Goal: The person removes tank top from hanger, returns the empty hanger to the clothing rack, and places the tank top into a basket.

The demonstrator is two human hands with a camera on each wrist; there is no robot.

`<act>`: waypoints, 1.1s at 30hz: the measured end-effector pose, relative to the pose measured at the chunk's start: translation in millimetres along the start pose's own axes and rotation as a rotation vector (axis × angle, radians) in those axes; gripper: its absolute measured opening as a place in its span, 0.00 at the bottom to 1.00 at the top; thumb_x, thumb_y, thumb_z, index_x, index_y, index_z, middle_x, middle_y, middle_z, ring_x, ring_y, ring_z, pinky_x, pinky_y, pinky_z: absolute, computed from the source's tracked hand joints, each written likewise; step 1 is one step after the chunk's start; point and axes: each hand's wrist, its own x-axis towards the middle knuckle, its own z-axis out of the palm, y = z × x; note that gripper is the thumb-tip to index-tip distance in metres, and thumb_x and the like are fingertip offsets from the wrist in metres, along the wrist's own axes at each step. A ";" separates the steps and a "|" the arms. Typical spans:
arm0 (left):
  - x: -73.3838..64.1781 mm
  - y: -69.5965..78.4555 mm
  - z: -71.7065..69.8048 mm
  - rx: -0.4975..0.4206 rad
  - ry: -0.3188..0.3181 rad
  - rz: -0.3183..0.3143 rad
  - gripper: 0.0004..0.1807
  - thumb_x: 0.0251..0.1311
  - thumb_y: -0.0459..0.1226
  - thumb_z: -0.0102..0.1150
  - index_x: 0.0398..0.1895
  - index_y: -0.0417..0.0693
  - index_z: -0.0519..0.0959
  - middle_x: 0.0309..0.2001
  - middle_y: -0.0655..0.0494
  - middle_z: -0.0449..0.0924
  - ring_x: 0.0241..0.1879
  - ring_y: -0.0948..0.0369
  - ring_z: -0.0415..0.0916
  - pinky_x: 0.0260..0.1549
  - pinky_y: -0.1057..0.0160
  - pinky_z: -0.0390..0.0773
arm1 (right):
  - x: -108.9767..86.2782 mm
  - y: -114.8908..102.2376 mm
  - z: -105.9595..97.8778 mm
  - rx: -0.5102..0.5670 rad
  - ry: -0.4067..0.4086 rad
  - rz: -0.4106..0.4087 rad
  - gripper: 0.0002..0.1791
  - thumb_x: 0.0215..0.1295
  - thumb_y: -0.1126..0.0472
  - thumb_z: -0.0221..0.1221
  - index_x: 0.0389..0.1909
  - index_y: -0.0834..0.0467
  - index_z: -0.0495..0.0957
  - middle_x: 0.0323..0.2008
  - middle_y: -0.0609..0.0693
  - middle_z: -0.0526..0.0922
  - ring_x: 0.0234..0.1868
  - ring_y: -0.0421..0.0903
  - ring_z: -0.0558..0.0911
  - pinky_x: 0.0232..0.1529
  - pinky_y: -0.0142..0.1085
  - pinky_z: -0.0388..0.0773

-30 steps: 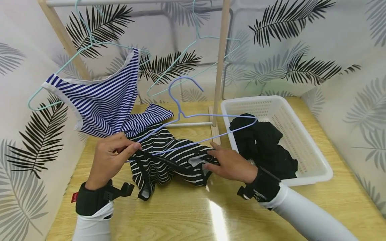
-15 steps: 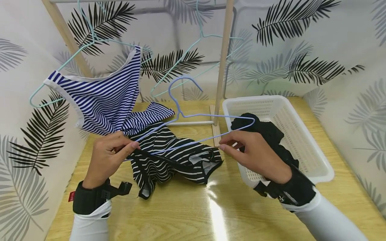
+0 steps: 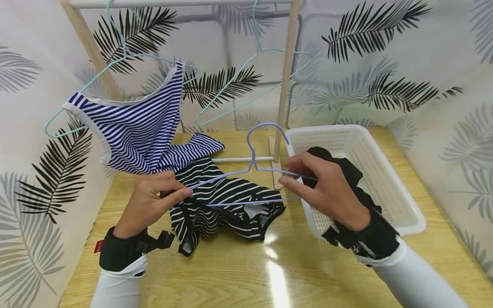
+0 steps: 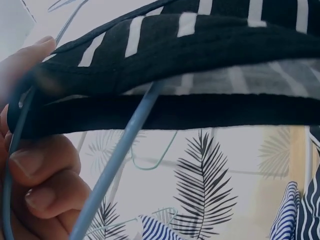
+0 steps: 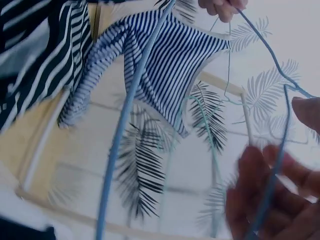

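In the head view my left hand [image 3: 152,199] pinches the edge of a black-and-white striped top [image 3: 231,191] together with the left end of a lilac-blue hanger [image 3: 253,162]. The left wrist view shows the hanger wire [image 4: 125,137] running inside the top's black-trimmed opening. The rest of the top lies crumpled on the table. My right hand [image 3: 325,188] is at the hanger's right arm, which passes between thumb and fingers. In the right wrist view a gap shows between the thumb [image 5: 307,112] and the blurred fingers. The hanger's right tip is hidden behind this hand.
A wooden rack [image 3: 286,72] stands behind, bearing a blue-and-white striped tank top [image 3: 135,124] on a mint hanger and a bare mint hanger [image 3: 227,87]. To the right, a white plastic basket [image 3: 400,192] holds black clothing [image 3: 348,171], close to my right hand.
My right hand has left the top's right side and moved up and right to the hanger's arm. The hanger has swung right and lower, its hook nearer the basket. My left hand keeps its pinch.
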 end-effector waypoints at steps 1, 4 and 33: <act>0.7 0.5 1.0 -0.003 -0.005 0.001 0.11 0.49 0.25 0.69 0.27 0.52 0.86 0.18 0.65 0.59 0.18 0.70 0.57 0.16 0.71 0.56 | -0.2 0.8 1.4 0.032 -0.011 0.004 0.09 0.58 0.62 0.68 0.39 0.54 0.80 0.32 0.41 0.80 0.30 0.36 0.78 0.32 0.30 0.75; 2.9 1.8 4.6 0.003 -0.010 -0.002 0.09 0.49 0.28 0.69 0.26 0.54 0.85 0.18 0.65 0.60 0.18 0.70 0.58 0.17 0.70 0.56 | -2.3 3.4 4.6 0.095 -0.005 0.010 0.06 0.59 0.67 0.65 0.32 0.52 0.82 0.23 0.38 0.76 0.21 0.34 0.71 0.23 0.27 0.68; 2.0 21.3 2.9 0.045 0.033 -0.007 0.14 0.45 0.22 0.67 0.35 0.45 0.80 0.34 0.58 0.82 0.36 0.65 0.78 0.39 0.72 0.74 | -24.7 17.6 -21.5 0.049 0.257 -0.032 0.04 0.57 0.71 0.64 0.28 0.58 0.83 0.18 0.41 0.72 0.18 0.33 0.65 0.21 0.26 0.60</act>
